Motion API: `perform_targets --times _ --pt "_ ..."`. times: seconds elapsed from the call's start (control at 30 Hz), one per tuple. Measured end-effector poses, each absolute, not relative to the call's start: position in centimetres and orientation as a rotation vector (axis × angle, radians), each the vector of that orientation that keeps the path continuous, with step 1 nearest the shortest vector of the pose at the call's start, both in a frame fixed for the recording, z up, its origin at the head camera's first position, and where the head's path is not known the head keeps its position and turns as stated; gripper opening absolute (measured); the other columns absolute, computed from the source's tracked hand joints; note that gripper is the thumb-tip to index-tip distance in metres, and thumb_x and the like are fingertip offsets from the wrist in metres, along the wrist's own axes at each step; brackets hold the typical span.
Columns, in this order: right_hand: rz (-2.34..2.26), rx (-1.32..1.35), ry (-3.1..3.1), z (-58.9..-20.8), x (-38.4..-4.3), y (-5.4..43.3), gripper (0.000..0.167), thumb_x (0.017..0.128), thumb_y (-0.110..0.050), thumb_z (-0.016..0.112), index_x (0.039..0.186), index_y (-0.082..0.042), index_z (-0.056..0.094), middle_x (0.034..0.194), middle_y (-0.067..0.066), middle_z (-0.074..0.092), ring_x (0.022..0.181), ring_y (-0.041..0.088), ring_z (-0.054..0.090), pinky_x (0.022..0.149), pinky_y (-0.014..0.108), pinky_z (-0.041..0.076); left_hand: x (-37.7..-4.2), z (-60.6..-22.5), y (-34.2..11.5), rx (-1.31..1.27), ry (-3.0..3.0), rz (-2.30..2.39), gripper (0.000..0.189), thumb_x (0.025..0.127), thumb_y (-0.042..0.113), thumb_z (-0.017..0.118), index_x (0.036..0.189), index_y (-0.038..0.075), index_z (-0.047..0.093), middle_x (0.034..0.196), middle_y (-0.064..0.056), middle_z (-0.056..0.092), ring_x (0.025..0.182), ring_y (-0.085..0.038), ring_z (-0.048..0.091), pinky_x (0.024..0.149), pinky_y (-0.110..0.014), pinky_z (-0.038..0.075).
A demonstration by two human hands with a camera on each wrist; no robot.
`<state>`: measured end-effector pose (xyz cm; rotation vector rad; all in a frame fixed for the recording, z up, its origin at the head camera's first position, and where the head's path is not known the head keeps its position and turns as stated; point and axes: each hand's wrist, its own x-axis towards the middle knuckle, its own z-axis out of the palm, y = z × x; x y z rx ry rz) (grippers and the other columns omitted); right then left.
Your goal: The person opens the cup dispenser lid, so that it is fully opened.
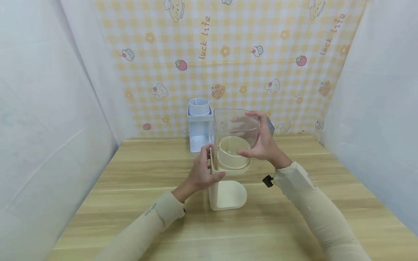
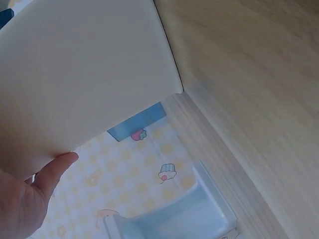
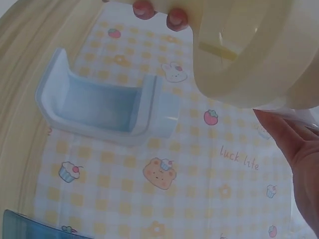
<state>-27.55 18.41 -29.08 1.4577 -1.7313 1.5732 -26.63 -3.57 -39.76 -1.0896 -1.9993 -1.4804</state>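
A cream stand (image 1: 228, 195) with a rounded base and a raised round cup section (image 1: 232, 159) is on the table in front of the person. My left hand (image 1: 202, 172) grips its upper left side, thumb at the front; in the left wrist view the fingers hold the edge of a broad flat panel (image 2: 94, 69). A clear, open-topped plastic container (image 1: 225, 123) stands over the cream upper section. With spread fingers and thumb my right hand (image 1: 262, 141) holds the container from the right. In the right wrist view, the cream section (image 3: 239, 59) hides part of that hand.
Behind the cream stand is a similar light blue stand (image 1: 198, 134) near the back wall. A dark blue item (image 1: 270, 126) shows partly behind the right hand. The wooden table (image 1: 137, 203) ends at a checkered cloth backdrop (image 1: 241, 36), with white sheets at both sides.
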Motion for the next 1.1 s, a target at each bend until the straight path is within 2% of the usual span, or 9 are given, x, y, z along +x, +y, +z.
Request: perform_targets --times 0.1,0.23,0.43,0.53,0.7,0.8,0.87,1.0,1.1 --pt "1.51 1.408 -1.803 -28.96 -27.56 18.4 0.102 0.073 -0.041 0.087 0.138 0.002 0.022 0.127 0.04 0.049 0.098 0.05 0.064 0.081 0.044 0.058 -26.79 -40.04 -3.6 -1.119 -1.962 -1.477 0.104 0.079 0.075 0.06 0.135 -0.007 0.031 0.113 -0.024 0.06 0.098 -0.033 0.066 0.066 -0.029 0.058" --pt "1.562 1.381 -1.839 -28.87 -27.57 18.48 0.098 0.073 -0.044 0.087 0.138 -0.004 0.025 0.125 0.04 0.051 0.093 0.054 0.063 0.077 0.043 0.059 -26.95 -40.38 -3.58 -1.141 -1.945 -1.49 0.103 0.079 0.074 0.061 0.136 -0.006 0.03 0.116 -0.023 0.058 0.101 -0.033 0.065 0.069 -0.029 0.058" --pt "1.625 1.366 -1.793 -29.03 -27.55 18.55 0.092 0.073 -0.047 0.086 0.137 -0.01 0.029 0.121 0.042 0.053 0.09 0.049 0.066 0.074 0.043 0.06 -26.97 -40.54 -3.42 -1.166 -1.945 -1.468 0.104 0.08 0.076 0.058 0.139 -0.005 0.028 0.117 -0.021 0.057 0.1 -0.032 0.065 0.071 -0.027 0.058" --pt "1.62 1.427 -1.683 -29.2 -27.71 18.4 0.092 0.075 -0.04 0.087 0.135 -0.001 0.029 0.12 0.044 0.05 0.091 0.045 0.067 0.073 0.046 0.06 -26.94 -40.56 -3.34 -1.17 -1.936 -1.443 0.104 0.081 0.076 0.055 0.138 -0.006 0.028 0.115 -0.021 0.058 0.099 -0.032 0.065 0.071 -0.026 0.058" --pt "1.58 1.482 -1.519 -29.37 -27.78 18.16 0.094 0.073 -0.03 0.09 0.13 0.013 0.03 0.121 0.039 0.053 0.098 0.042 0.065 0.072 0.047 0.059 -26.89 -40.33 -3.33 -1.149 -1.944 -1.375 0.103 0.082 0.079 0.05 0.135 -0.007 0.03 0.11 -0.02 0.058 0.097 -0.03 0.065 0.068 -0.023 0.058" --pt "1.543 1.47 -1.501 -29.4 -27.77 18.02 0.094 0.072 -0.03 0.09 0.127 0.017 0.03 0.123 0.032 0.055 0.105 0.04 0.063 0.074 0.045 0.06 -26.84 -40.23 -3.51 -1.135 -1.946 -1.359 0.103 0.082 0.081 0.048 0.134 -0.007 0.03 0.108 -0.02 0.058 0.096 -0.03 0.065 0.066 -0.023 0.058" --pt "1.501 1.442 -1.508 -29.47 -27.82 17.98 0.095 0.074 -0.035 0.089 0.125 0.019 0.028 0.122 0.029 0.057 0.104 0.038 0.064 0.073 0.042 0.06 -26.85 -40.3 -3.57 -1.141 -1.946 -1.376 0.104 0.082 0.08 0.049 0.134 -0.007 0.03 0.107 -0.02 0.058 0.096 -0.03 0.066 0.065 -0.024 0.058" --pt "1.477 1.393 -1.557 -29.38 -27.78 18.06 0.096 0.076 -0.042 0.085 0.124 0.018 0.028 0.118 0.03 0.059 0.094 0.039 0.068 0.069 0.042 0.06 -27.02 -40.54 -3.47 -1.177 -1.929 -1.413 0.104 0.082 0.079 0.051 0.137 -0.006 0.028 0.11 -0.021 0.06 0.097 -0.031 0.066 0.068 -0.025 0.058" --pt "1.516 1.362 -1.618 -29.14 -27.71 18.24 0.093 0.077 -0.045 0.083 0.127 0.013 0.031 0.116 0.033 0.06 0.085 0.038 0.071 0.067 0.043 0.06 -27.12 -40.54 -3.36 -1.202 -1.905 -1.433 0.104 0.083 0.078 0.051 0.139 -0.006 0.028 0.114 -0.022 0.06 0.099 -0.033 0.066 0.069 -0.025 0.058"
